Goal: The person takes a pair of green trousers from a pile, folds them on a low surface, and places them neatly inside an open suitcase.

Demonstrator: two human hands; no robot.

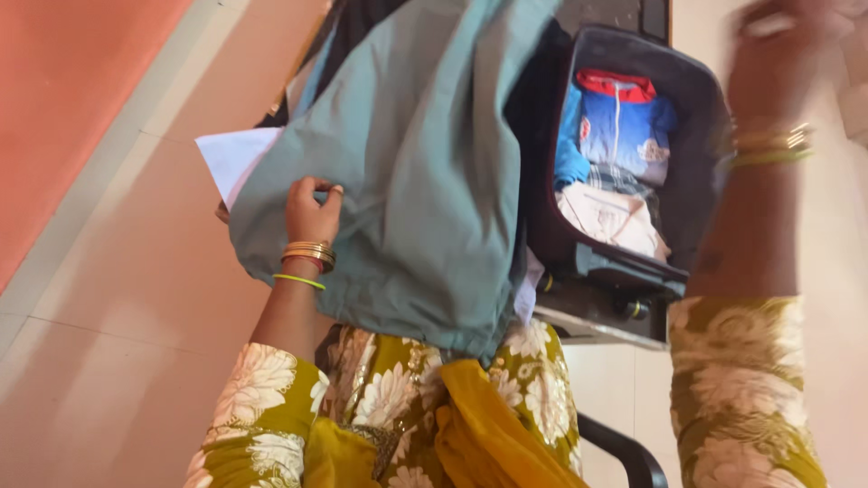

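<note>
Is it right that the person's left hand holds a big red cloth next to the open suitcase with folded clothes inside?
Not quite: the cloth is grey-green, not red. The head view shows the left hand closed in a grip on its edge, next to the open suitcase with folded clothes inside. The only red there is the collar of the blue top in the suitcase.

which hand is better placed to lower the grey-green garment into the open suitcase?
Probably left. The left hand is closed on the grey-green garment at its edge, beside the open suitcase. The right hand is raised above the case, blurred, and appears empty.
</note>
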